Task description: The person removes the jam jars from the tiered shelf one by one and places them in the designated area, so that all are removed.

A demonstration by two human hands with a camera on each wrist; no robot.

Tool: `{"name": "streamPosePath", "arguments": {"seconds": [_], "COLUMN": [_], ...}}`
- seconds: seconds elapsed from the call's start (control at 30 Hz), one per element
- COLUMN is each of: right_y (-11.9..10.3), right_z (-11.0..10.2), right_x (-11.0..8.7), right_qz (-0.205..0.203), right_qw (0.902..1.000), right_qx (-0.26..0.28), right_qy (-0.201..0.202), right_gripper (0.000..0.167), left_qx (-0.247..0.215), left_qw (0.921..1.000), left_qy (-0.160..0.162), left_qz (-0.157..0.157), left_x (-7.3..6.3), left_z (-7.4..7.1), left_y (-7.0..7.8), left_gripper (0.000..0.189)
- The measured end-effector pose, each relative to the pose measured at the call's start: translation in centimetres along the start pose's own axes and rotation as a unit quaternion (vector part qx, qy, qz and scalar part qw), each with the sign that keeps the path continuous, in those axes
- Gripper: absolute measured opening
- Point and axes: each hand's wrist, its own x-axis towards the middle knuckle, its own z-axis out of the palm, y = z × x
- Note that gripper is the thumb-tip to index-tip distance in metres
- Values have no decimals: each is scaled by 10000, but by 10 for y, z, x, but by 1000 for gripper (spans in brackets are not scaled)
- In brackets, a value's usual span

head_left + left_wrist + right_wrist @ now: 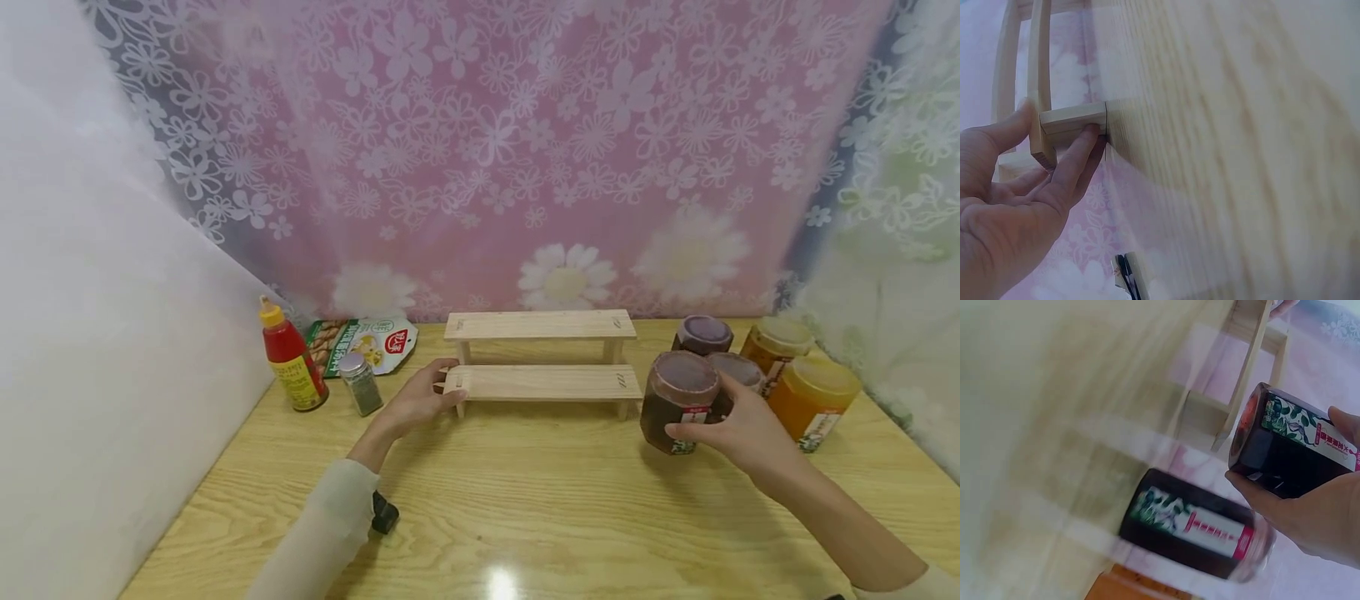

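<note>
A two-step wooden rack (542, 383) stands near the back of the table. My left hand (417, 402) holds the left end of its lower step, thumb above and fingers below, by the side leg (1075, 119). My right hand (753, 442) grips a jar with dark contents (675, 408) just right of the rack, thumb on one side and fingers on the other. In the right wrist view the held jar (1291, 447) shows a label with green leaves and red print. A second dark jar (1194, 525) with a like label stands beside it.
Behind the held jar stand another dark jar (702, 333) and two amber jars (813, 404). On the left are a red sauce bottle (296, 367), a spice shaker (362, 387) and a green-and-white food packet (390, 346). A flowered curtain (495, 167) hangs behind the table.
</note>
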Motion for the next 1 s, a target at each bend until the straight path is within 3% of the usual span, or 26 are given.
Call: {"name": "streamPosePath", "arguments": {"seconds": [0.2,0.27,0.6,1.0], "right_y": [19,26,49,73], "right_z": [-20,-24,-42,-63], "right_x": [-12,-16,-29,-29], "right_qz": [396,322,172,396], "right_qw": [9991,9994,9985,9972], "right_qx": [-117,-19,-510,-618], "right_qy": [-124,-144,-85,-152], "right_gripper": [114,110,99,92], "left_qx": [20,17,49,63], "left_qw": [10000,10000,9999,10000], "left_qy": [-2,-3,89,68], "left_qz": [3,14,-27,-10], "left_x": [2,3,2,1], "left_z": [-1,-1,-2,2], "left_y": [3,4,5,2], "left_gripper": [63,63,62,62]}}
